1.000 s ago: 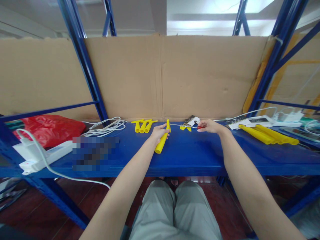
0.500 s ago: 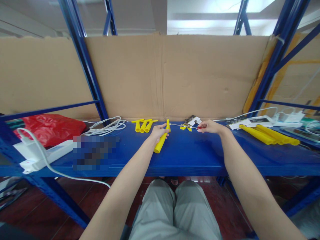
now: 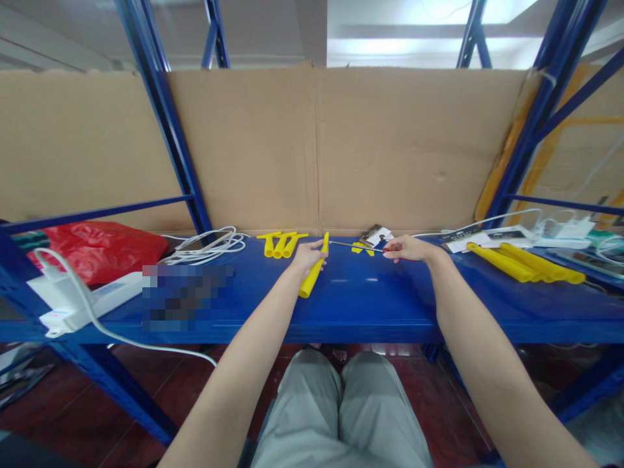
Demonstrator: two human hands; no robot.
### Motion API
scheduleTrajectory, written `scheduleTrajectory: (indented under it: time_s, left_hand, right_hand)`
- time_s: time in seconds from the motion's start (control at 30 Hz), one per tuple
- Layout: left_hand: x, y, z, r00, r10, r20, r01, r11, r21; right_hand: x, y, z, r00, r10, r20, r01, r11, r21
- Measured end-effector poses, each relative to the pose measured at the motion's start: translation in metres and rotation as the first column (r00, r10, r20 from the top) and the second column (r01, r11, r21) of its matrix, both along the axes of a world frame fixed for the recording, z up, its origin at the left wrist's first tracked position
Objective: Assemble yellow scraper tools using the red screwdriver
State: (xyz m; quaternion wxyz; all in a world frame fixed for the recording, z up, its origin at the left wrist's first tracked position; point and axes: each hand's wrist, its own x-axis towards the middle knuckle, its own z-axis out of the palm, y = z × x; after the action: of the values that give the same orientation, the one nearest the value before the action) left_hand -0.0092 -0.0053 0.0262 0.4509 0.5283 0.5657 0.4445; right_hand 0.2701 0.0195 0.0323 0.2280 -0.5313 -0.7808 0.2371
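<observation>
My left hand (image 3: 308, 255) is closed around a yellow plastic tube (image 3: 309, 281) with a flat piece at its top end, its open end tilted toward me. My right hand (image 3: 403, 248) grips the red handle of a screwdriver (image 3: 358, 246), whose long metal shaft points left at the top piece of the tube. Whether the tip touches it I cannot tell. Several small yellow pieces (image 3: 361, 248) lie behind the shaft, beside a black and white card (image 3: 376, 236). Left of my left hand lie three yellow tubes with crosspieces (image 3: 279, 246).
Several plain yellow tubes (image 3: 529, 263) lie at right near printed cards (image 3: 464, 238). At left are a red plastic bag (image 3: 104, 250), a white power strip (image 3: 97, 302) and coiled white cable (image 3: 214, 246). Cardboard (image 3: 390, 143) backs the blue shelf (image 3: 361, 305).
The tube in my left hand has turned slightly, its top piece now looking narrower. The screwdriver tip sits a little further left. Everything else stays in place.
</observation>
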Motion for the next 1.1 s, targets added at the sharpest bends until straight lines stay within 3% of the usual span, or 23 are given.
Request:
scheduleTrajectory:
  time_s: [0.4, 0.63, 0.8, 1.1]
  left_hand:
    - [-0.005, 0.003, 0.000, 0.997, 0.053, 0.057, -0.052, 0.999, -0.017]
    - [-0.006, 0.004, 0.000, 0.993, 0.080, 0.089, -0.078, 0.997, -0.025]
    - [-0.007, 0.007, -0.001, 0.985, 0.110, 0.137, -0.106, 0.994, -0.038]
    - [-0.009, 0.010, -0.001, 0.989, 0.103, 0.106, -0.101, 0.994, -0.029]
  right_hand:
    - [-0.011, -0.008, 0.002, 0.991, -0.012, -0.136, 0.014, 1.000, 0.015]
    - [-0.018, -0.017, 0.006, 0.984, -0.058, -0.169, 0.044, 0.995, -0.089]
    - [-0.019, -0.019, 0.006, 0.970, -0.031, -0.239, -0.004, 0.989, -0.147]
    - [-0.014, -0.017, 0.004, 0.916, -0.013, -0.400, -0.031, 0.994, -0.104]
